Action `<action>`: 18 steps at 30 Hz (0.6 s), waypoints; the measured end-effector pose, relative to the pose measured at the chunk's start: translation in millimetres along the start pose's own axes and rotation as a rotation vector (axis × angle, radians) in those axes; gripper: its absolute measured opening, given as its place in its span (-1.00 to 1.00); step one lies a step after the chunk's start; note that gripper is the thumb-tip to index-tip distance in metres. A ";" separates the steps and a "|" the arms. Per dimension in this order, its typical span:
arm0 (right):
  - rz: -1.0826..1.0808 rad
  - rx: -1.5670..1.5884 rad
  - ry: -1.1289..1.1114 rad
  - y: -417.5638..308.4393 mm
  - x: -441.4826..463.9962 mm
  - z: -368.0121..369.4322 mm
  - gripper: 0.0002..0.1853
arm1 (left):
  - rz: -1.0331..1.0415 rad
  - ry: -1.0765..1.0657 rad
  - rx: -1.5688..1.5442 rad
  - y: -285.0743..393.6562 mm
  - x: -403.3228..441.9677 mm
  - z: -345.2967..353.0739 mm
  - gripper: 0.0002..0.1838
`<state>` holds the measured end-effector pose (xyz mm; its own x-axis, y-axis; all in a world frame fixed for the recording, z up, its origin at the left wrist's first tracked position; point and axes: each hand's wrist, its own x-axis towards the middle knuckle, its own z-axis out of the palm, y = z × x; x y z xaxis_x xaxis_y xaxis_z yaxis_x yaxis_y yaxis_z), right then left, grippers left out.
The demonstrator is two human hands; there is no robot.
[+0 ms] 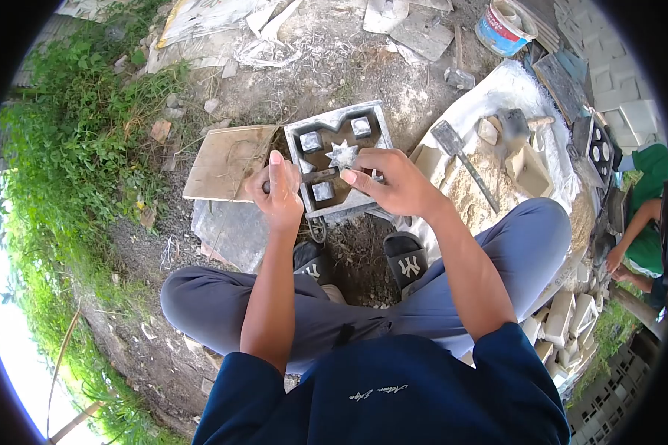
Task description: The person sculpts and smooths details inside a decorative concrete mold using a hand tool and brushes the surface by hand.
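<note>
A grey metal mould (386, 133) with square blocks in its corners and a star-shaped piece (341, 154) at its centre lies on the ground. My left hand (276, 191) is closed at the mould's left side, thumb upward, round the end of a dark flat tool (319, 176) that reaches over the mould. My right hand (393, 182) is over the mould's right part, thumb and fingers drawn together beside the star and the tool's far end. Whatever is between those fingertips is too small to tell.
Left of the mould lies a wooden board (226, 165). To the right, a white sack (505, 85) bears sandy powder, a trowel (464, 159) and a hammer (513, 126). A bucket (506, 30) stands at the top right. Pale blocks (562, 319) and another person's hands (617, 265) are farther right.
</note>
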<state>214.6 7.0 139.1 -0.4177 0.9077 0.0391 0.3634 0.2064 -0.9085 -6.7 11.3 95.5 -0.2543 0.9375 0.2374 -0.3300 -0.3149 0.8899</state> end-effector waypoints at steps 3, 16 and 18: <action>-0.018 -0.001 -0.008 2.5 1.2 1.9 -0.47 | 0.120 0.041 0.081 -11.9 1.7 -2.9 -0.63; 0.006 -0.004 -0.031 -1.7 -1.4 1.4 -0.49 | -0.052 0.070 0.058 -0.8 4.7 8.3 -0.39; -0.029 -0.032 -0.015 -0.5 5.6 0.0 -0.48 | -0.110 0.142 -0.017 0.2 18.8 5.7 -0.47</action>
<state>212.1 11.9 139.8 -0.4409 0.8956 0.0589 0.3774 0.2445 -0.8932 -6.4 29.8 102.3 -0.3415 0.9364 0.0806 -0.3782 -0.2154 0.9003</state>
